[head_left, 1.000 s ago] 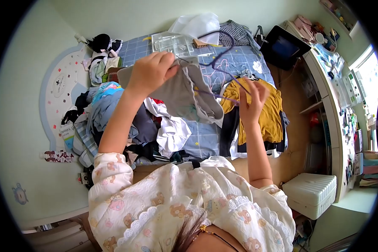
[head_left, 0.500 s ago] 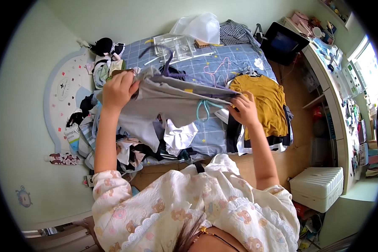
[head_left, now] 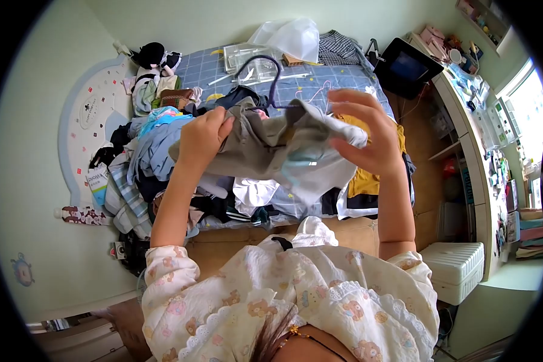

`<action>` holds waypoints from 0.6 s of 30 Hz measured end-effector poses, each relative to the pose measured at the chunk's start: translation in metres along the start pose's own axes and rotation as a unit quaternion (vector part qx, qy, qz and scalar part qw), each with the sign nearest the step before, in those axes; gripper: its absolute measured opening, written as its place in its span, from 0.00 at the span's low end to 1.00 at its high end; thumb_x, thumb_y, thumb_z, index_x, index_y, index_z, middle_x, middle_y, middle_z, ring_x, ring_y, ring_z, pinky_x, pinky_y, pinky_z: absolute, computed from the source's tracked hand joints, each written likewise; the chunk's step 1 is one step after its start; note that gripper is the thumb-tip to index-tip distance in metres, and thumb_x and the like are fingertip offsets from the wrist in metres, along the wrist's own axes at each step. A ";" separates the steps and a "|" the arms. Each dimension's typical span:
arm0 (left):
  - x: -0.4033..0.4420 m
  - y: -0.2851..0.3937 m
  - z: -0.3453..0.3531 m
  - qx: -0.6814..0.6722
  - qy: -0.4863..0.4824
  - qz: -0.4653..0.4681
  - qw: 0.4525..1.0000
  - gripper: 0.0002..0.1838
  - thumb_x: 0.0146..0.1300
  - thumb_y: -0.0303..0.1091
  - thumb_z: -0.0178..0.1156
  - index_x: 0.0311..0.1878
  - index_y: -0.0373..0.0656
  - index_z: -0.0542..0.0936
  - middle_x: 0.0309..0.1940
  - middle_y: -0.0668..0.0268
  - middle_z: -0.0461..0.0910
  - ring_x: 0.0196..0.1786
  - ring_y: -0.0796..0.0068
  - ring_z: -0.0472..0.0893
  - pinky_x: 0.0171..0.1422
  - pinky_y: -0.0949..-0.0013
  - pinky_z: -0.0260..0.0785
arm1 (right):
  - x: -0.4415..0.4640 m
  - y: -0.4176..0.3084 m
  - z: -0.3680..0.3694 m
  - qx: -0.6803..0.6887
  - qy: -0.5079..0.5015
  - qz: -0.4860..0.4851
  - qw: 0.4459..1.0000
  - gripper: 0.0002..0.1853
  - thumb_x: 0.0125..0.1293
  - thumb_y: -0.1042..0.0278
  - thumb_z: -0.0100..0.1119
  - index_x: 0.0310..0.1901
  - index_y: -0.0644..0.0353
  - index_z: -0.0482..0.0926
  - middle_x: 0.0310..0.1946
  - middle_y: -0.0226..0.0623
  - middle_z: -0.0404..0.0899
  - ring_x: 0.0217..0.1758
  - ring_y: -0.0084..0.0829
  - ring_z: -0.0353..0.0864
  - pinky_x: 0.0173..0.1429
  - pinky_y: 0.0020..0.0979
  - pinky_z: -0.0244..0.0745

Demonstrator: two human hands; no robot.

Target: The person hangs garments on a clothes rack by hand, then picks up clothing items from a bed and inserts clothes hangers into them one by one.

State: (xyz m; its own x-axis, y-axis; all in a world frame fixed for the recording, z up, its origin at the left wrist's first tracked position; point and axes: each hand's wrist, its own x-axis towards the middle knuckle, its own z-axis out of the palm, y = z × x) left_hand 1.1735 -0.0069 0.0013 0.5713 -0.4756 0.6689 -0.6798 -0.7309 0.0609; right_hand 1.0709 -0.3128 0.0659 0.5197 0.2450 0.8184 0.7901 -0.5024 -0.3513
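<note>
Grey shorts (head_left: 247, 154) hang in the air above the bed, their right part blurred by motion. My left hand (head_left: 205, 137) is closed on the left end of their waistband. A dark purple hanger (head_left: 273, 90) sits at the shorts, its hook pointing up and to the left; its lower part is hidden in the cloth. My right hand (head_left: 371, 134) is raised at the right end of the shorts, fingers apart and holding nothing. Beneath that hand, a mustard yellow top (head_left: 365, 181) lies on the bed.
Piled clothes (head_left: 157, 148) cover the bed's left side, with a white garment (head_left: 254, 194) near the middle. Clear plastic racks (head_left: 253, 63), a white plastic bag (head_left: 292, 37) and a checked cloth (head_left: 339, 48) lie at the back. A white suitcase (head_left: 451, 268) stands at right.
My left hand has moved right with the shorts, which have bunched up from their stretched state. My right hand has let go of them and opened. The hanger's hook has shifted right.
</note>
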 end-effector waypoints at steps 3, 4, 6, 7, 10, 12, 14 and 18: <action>-0.002 -0.006 -0.006 -0.035 0.045 -0.012 0.998 0.11 0.63 0.39 0.57 0.32 0.43 0.72 0.22 0.58 0.76 0.26 0.51 0.76 0.26 0.57 0.67 | -0.006 0.020 -0.020 0.001 0.075 0.020 0.997 0.28 0.49 0.81 0.66 0.56 0.61 0.73 0.57 0.45 0.73 0.62 0.42 0.72 0.66 0.38 0.66; -0.003 -0.007 -0.009 -0.048 0.053 -0.015 0.997 0.11 0.64 0.39 0.57 0.32 0.43 0.72 0.22 0.57 0.76 0.26 0.51 0.76 0.27 0.57 0.66 | -0.008 0.025 -0.029 -0.075 0.027 0.060 0.995 0.28 0.50 0.79 0.66 0.56 0.60 0.73 0.58 0.43 0.73 0.61 0.42 0.72 0.67 0.39 0.65; -0.003 -0.009 -0.014 -0.075 0.068 -0.022 0.995 0.11 0.65 0.38 0.55 0.32 0.41 0.72 0.23 0.56 0.75 0.26 0.49 0.76 0.27 0.56 0.66 | -0.012 0.030 -0.033 -0.169 -0.081 0.112 0.976 0.28 0.53 0.73 0.66 0.58 0.56 0.73 0.58 0.40 0.73 0.60 0.43 0.72 0.67 0.40 0.64; -0.002 -0.009 -0.014 -0.092 0.078 -0.021 0.992 0.10 0.65 0.38 0.55 0.33 0.41 0.72 0.23 0.55 0.75 0.26 0.49 0.76 0.27 0.57 0.66 | -0.015 0.031 -0.029 -0.188 -0.139 0.123 0.964 0.27 0.54 0.71 0.66 0.58 0.55 0.73 0.57 0.39 0.74 0.59 0.43 0.73 0.67 0.40 0.64; 0.000 -0.012 -0.018 -0.161 0.018 -0.061 0.985 0.10 0.67 0.36 0.52 0.36 0.38 0.74 0.24 0.53 0.75 0.30 0.47 0.76 0.30 0.58 0.67 | -0.025 0.033 -0.002 -0.187 -0.124 0.094 0.970 0.19 0.57 0.68 0.63 0.52 0.55 0.75 0.38 0.39 0.78 0.46 0.42 0.77 0.49 0.39 0.73; 0.002 -0.021 -0.014 -0.134 0.062 -0.013 0.989 0.11 0.68 0.36 0.51 0.36 0.37 0.74 0.26 0.53 0.76 0.32 0.47 0.76 0.32 0.59 0.66 | -0.044 0.051 0.009 -0.184 -0.112 0.091 0.972 0.16 0.58 0.69 0.62 0.49 0.56 0.76 0.35 0.37 0.78 0.40 0.42 0.78 0.43 0.38 0.74; 0.002 -0.032 -0.018 -0.150 0.108 -0.052 0.981 0.12 0.69 0.35 0.50 0.34 0.36 0.74 0.26 0.55 0.76 0.30 0.53 0.75 0.34 0.61 0.64 | -0.051 0.054 0.015 -0.181 -0.093 0.105 0.973 0.13 0.59 0.71 0.60 0.46 0.56 0.77 0.34 0.36 0.78 0.37 0.43 0.79 0.40 0.36 0.75; 0.026 -0.040 -0.057 -0.195 0.095 -0.162 0.963 0.17 0.69 0.41 0.52 0.32 0.35 0.73 0.19 0.64 0.68 0.23 0.74 0.61 0.28 0.66 0.57 | -0.065 0.057 0.015 -0.167 -0.136 0.072 0.974 0.10 0.61 0.77 0.55 0.44 0.57 0.77 0.33 0.39 0.79 0.35 0.45 0.79 0.38 0.36 0.75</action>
State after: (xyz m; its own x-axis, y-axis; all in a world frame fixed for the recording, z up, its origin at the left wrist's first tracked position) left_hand 1.1892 0.0380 0.0584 0.7131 -0.1275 0.6894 -0.6222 -0.5684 0.5384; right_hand 1.0871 -0.3451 -0.0136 0.7200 0.3400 0.6050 0.5762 -0.7788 -0.2480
